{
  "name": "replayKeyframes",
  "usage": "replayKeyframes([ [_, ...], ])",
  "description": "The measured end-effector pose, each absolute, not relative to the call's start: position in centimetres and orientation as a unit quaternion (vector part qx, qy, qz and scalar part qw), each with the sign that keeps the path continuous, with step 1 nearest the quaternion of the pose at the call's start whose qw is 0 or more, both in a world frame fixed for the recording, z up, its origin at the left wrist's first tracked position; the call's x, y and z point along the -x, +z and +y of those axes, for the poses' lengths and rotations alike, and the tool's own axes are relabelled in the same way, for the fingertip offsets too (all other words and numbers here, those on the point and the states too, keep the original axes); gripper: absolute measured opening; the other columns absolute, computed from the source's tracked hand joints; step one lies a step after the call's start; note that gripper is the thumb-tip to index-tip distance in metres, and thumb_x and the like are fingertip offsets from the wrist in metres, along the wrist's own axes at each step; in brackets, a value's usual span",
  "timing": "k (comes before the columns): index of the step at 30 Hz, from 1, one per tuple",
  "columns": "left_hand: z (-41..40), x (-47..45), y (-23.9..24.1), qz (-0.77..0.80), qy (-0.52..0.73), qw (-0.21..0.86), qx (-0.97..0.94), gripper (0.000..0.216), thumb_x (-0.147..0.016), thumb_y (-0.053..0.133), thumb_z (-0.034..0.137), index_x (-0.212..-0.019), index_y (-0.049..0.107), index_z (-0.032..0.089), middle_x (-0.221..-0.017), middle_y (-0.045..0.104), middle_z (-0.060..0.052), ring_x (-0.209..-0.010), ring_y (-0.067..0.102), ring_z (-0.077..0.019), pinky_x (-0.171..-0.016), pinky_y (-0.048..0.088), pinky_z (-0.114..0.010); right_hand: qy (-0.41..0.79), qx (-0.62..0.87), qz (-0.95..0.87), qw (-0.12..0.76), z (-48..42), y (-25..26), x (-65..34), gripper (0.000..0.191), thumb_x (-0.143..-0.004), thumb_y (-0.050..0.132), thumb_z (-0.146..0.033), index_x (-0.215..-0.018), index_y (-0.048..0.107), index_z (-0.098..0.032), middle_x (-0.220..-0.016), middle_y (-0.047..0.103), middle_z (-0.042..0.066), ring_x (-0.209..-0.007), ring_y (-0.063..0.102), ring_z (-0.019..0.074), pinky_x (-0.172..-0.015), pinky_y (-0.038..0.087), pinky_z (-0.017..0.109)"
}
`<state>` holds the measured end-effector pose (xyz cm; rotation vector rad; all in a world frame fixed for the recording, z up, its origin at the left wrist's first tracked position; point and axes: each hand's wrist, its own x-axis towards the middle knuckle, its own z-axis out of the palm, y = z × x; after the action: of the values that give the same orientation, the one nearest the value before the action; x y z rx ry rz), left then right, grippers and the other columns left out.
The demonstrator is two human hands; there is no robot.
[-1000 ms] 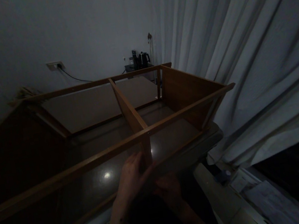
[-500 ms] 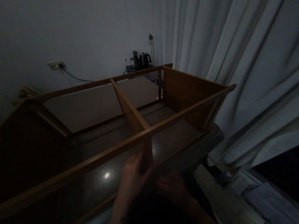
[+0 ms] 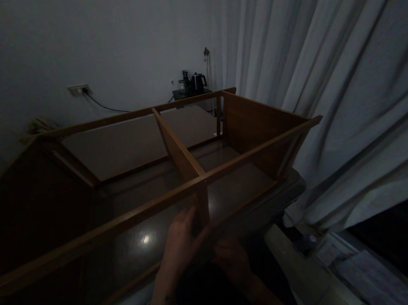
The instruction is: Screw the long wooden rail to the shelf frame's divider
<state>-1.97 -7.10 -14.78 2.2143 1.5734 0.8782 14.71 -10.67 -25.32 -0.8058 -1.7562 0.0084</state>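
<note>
A large brown wooden furniture frame (image 3: pixel 136 218) lies before me, with rails around its top and a wooden divider (image 3: pixel 177 146) across its middle. My left hand (image 3: pixel 182 235) is wrapped around the short wooden upright (image 3: pixel 202 202) at the divider's near end, its fingertips hidden behind the wood. Lower and to the right, my right hand (image 3: pixel 234 260) is closed near the frame's bottom edge. Its fingers are dim, and whatever they hold cannot be made out.
A long white curtain (image 3: pixel 316 75) hangs along the right side. On a small dark stand by the far wall is a black kettle (image 3: pixel 198 82). A cord runs from the wall socket (image 3: pixel 78 90). Papers (image 3: pixel 367 271) lie at lower right.
My right hand has shifted slightly to the left, its fingers drawn in a little more. My left hand stays on the upright, and the frame has not visibly moved.
</note>
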Motion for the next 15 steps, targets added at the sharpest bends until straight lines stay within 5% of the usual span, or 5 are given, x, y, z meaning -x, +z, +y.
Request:
replayKeyframes([
  [8, -7.1, 2.0, -14.9, 0.538, 0.314, 0.140, -0.769, 0.035, -0.089, 0.056, 0.047, -0.109, 0.059, 0.018, -0.107, 0.068, -0.011, -0.096, 0.065, -0.0261, -0.082, 0.053, -0.037, -0.032, 0.369, -0.755, 0.541, -11.9, -25.4, -15.0, 0.020, -0.090, 0.064, -0.020, -0.109, 0.067, -0.025, -0.088, 0.075, 0.003, -0.079, 0.068, 0.0198, -0.080, 0.055, 0.038],
  [15, -7.1, 2.0, -14.9, 0.540, 0.310, 0.136, -0.771, 0.033, -0.089, 0.056, 0.048, -0.104, 0.061, 0.019, -0.101, 0.069, -0.010, -0.091, 0.066, -0.0255, -0.077, 0.054, -0.036, 0.000, 0.373, -0.706, 0.602, -11.4, -25.0, -13.8, 0.011, -0.095, 0.055, -0.025, -0.102, 0.064, -0.027, -0.079, 0.072, 0.002, -0.072, 0.068, 0.0176, -0.065, 0.057, 0.033],
])
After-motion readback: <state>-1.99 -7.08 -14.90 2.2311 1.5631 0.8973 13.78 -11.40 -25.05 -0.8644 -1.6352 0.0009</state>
